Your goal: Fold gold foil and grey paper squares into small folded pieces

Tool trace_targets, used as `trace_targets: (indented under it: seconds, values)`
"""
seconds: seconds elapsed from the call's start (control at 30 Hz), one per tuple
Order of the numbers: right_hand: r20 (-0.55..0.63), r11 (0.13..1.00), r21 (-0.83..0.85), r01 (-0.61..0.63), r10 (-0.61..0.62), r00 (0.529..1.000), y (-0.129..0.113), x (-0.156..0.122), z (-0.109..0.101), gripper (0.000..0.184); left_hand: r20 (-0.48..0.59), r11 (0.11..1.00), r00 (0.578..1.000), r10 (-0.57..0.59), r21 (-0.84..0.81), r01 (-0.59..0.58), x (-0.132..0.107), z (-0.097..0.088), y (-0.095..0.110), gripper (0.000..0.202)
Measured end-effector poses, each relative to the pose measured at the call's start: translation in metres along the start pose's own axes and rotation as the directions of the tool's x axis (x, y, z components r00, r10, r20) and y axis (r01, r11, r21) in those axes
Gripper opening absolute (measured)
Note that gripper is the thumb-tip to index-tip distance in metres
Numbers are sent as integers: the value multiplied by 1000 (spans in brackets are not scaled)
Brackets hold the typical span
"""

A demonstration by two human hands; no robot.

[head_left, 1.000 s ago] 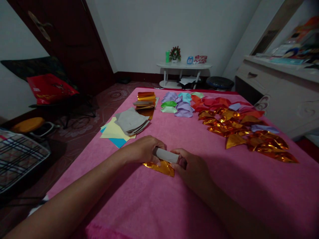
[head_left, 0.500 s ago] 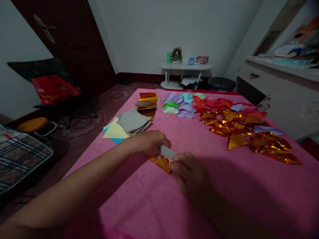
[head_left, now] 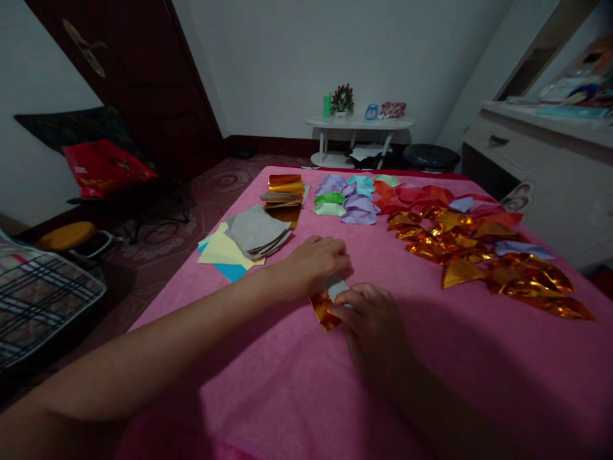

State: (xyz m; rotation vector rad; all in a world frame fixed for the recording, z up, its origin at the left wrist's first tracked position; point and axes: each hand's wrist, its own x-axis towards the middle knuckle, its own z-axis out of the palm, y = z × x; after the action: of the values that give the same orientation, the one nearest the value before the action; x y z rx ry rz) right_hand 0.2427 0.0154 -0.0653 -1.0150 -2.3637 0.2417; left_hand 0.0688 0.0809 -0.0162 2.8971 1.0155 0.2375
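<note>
Between my two hands is a sheet of gold foil paper (head_left: 323, 313), partly folded so that a strip of its grey back shows. My left hand (head_left: 318, 265) grips its far end, fingers bent over it. At the near right end my right hand (head_left: 371, 316) pinches the fold between thumb and fingers. The foil is low over the pink cloth (head_left: 268, 377); whether it touches the cloth I cannot tell. Beyond my left hand lies a stack of grey-backed sheets (head_left: 258, 230), on top of yellow paper (head_left: 223, 249) and blue paper (head_left: 233, 271).
Rolled or folded gold sheets (head_left: 285, 185) lie behind the grey stack. On the right are many folded gold foil pieces (head_left: 462, 275), with red (head_left: 424, 197), purple (head_left: 359, 209) and green (head_left: 329, 199) ones behind. A white side table (head_left: 359, 123) stands by the wall.
Both hands have shifted slightly right with the foil, my left hand the more. They are closer together, and the foil is turned more steeply. The view has moved a little.
</note>
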Motion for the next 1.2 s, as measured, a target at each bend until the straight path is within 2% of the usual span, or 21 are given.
trace_targets:
  seconds: [0.07,0.13,0.2,0.3,0.37,0.47,0.5,0.53,0.63,0.77,0.9,1.2]
  values:
    - [-9,1000,24,13,-12,1000,1,1,0,18,-72,996,994,-88,-31,86,-16,9,2,20]
    - [-10,998,59,30,-30,1000,2,1,2,19,-74,986,987,-140,-106,131,-31,20,2,12]
    - [-3,994,102,28,-27,1000,4,1,4,21,-85,962,980,-178,-224,155,-42,30,-1,16]
    - [20,987,158,-18,15,1000,7,0,7,23,-134,902,934,-332,-334,273,-48,39,-7,23]
    - [38,982,179,-58,52,998,8,-1,8,24,-165,895,907,-388,-303,328,-47,42,-5,19]
    - [50,972,216,-95,87,995,8,-1,7,22,-263,935,899,-349,-156,317,-44,47,14,13]
    - [50,967,232,-101,92,995,9,-1,7,21,-257,954,920,-294,-133,268,-45,49,23,15]
    - [47,963,248,-103,94,994,9,-1,7,21,-236,963,939,-252,-153,220,-46,51,31,19]
    - [28,952,287,-107,103,994,11,-1,7,22,-214,941,949,-232,-297,163,-54,54,47,24]
    - [16,938,325,-118,119,993,12,-1,6,35,-230,891,956,-183,-451,62,-64,48,46,39]
    - [52,933,328,-145,135,989,10,-3,2,44,-238,877,953,-189,-478,55,-66,44,41,47]
    - [56,923,350,-159,149,987,12,-3,2,39,-163,861,973,-165,-504,62,-66,38,39,50]
